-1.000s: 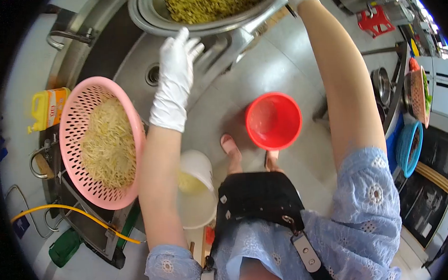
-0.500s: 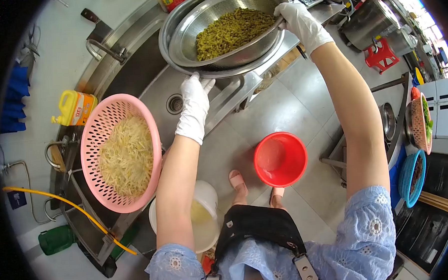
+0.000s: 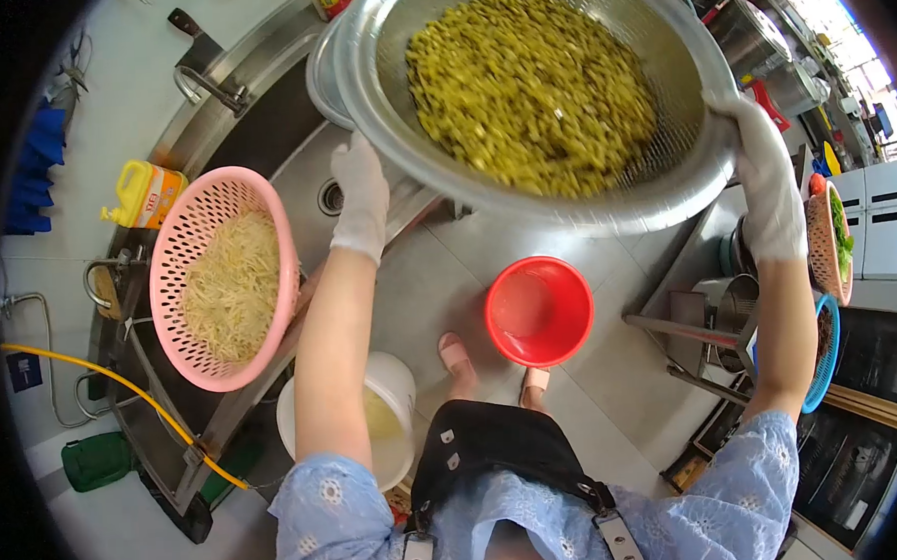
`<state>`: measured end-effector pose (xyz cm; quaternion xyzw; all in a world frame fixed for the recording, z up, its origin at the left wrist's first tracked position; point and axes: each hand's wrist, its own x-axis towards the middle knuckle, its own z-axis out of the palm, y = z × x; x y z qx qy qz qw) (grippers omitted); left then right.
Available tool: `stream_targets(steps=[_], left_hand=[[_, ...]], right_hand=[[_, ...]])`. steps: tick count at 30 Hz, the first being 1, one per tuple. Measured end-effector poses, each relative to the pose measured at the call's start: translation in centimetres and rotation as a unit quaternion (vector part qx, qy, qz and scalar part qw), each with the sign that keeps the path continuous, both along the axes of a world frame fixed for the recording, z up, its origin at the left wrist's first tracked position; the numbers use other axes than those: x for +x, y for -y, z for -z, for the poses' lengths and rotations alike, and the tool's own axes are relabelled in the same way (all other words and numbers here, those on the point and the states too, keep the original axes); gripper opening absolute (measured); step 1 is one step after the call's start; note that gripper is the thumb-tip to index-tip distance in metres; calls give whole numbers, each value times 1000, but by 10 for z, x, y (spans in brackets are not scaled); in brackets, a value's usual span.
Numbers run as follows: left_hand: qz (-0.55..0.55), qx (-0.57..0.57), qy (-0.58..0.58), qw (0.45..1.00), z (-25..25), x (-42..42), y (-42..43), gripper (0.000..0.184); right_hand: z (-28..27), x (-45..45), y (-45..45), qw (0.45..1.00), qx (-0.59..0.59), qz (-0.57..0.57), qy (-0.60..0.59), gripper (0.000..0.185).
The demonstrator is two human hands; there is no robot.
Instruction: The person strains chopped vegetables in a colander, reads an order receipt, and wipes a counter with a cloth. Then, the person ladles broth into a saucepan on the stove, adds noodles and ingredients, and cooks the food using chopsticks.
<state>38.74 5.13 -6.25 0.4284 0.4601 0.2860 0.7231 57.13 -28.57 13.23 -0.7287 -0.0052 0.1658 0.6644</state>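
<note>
A perforated metal colander (image 3: 700, 184) holds chopped green vegetable pieces (image 3: 535, 91) and is tilted toward me, close to the camera. My right hand (image 3: 761, 171), in a white glove, is closed on its right rim. Behind the colander's left side, part of a plain metal basin (image 3: 327, 80) shows at the sink. My left hand (image 3: 362, 196), also gloved, has its fingers curled at the basin's near edge, just beside the colander's lower left rim; the fingertips are partly hidden.
A pink basket (image 3: 160, 283) of pale shreds (image 3: 231, 289) sits left by the sink (image 3: 299, 176). On the floor stand a red bucket (image 3: 566, 345) and a white bucket (image 3: 398, 382). A metal rack (image 3: 681, 328), a blue basket (image 3: 829, 348) and a yellow hose (image 3: 123, 387) are around me.
The colander has come up out of the basin, nearer to me and to the right, with my right hand on its rim. My left hand has stayed near the basin's edge.
</note>
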Motion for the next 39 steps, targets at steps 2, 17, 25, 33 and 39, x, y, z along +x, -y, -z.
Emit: stream_targets(steps=[2, 17, 25, 33, 39], left_hand=[[78, 62, 99, 990, -4, -30, 27, 32], [284, 133, -295, 903, 284, -150, 280, 12], [313, 171, -305, 883, 399, -155, 319, 15], [260, 207, -323, 886, 399, -143, 341, 24], [275, 225, -366, 860, 386, -128, 344, 24]], right_hand=[[7, -28, 52, 1000, -2, 17, -5, 18], [463, -180, 292, 950, -26, 39, -307, 30], [622, -194, 310, 887, -353, -31, -294, 30], [596, -213, 261, 832, -528, -147, 81, 14], [605, -226, 126, 826, -200, -382, 362, 33]])
